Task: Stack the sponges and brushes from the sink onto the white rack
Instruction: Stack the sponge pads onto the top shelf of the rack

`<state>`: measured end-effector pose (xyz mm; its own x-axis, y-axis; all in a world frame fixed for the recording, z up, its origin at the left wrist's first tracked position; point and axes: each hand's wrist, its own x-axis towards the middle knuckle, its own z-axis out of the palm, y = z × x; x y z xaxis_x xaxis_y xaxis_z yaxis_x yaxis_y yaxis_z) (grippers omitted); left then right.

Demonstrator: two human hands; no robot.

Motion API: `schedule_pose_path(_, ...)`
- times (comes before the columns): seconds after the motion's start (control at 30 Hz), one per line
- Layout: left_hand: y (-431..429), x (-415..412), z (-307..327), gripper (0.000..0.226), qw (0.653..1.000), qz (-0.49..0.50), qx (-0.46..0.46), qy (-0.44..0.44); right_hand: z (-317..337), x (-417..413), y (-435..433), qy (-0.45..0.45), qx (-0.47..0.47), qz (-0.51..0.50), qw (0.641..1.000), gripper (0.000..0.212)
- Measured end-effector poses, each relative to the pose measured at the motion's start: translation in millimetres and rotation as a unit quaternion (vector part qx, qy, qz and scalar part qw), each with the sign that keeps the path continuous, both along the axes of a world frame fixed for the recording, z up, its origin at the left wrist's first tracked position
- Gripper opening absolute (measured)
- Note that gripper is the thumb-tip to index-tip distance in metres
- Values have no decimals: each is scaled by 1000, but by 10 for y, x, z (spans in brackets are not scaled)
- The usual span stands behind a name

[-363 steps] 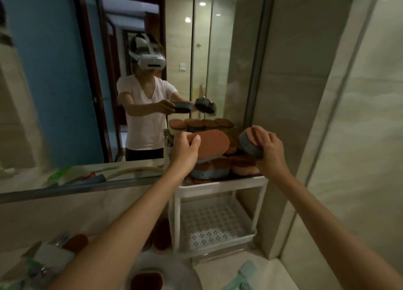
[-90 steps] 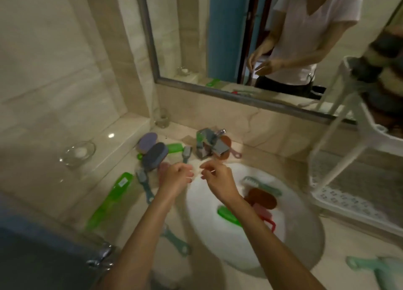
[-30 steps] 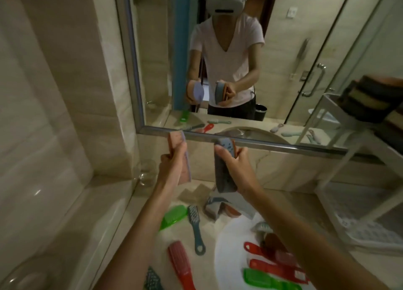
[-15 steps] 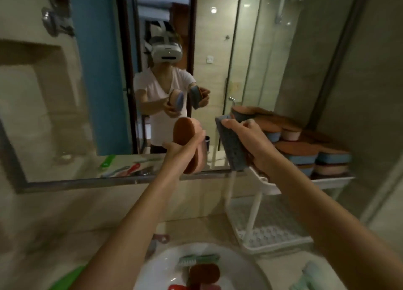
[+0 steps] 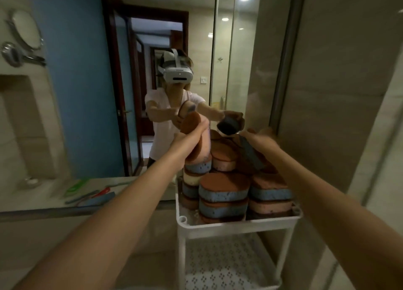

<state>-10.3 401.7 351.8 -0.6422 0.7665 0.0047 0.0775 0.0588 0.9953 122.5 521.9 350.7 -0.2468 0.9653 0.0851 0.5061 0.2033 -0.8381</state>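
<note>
The white rack (image 5: 237, 224) stands against the mirror, its top tray piled with several brown-topped blue and pink sponges (image 5: 223, 191). My left hand (image 5: 188, 143) grips a pink sponge with a brown face (image 5: 193, 126), held upright over the left rear stack. My right hand (image 5: 259, 140) holds a blue-grey sponge (image 5: 250, 153) tilted over the back right of the pile. The sink is out of view.
The rack's lower perforated shelf (image 5: 226, 265) holds nothing I can see. The mirror (image 5: 87, 93) reflects a person with a headset, plus brushes on the counter. A tiled wall (image 5: 338, 115) rises close on the right of the rack.
Both hands have moved forward and right with their sponges, from in front of the mirror to directly over the rack's top pile. The view has swung toward the rack.
</note>
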Motion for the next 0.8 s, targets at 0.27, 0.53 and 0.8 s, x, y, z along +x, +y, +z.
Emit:
schedule_pose_path(0.27,357,-4,67,75,999,-18,-26,6,-145,-283,314,-17,16,-29,999,71)
schedule_pose_path(0.53,411,-51,46,85,997,-38,-72,-10,-108,-72,291,-64,12,94,993,34)
schedule_pose_path(0.8,426,-73,4,85,997,-29,-76,-5,-113,47,145,-149,102,88,980,31)
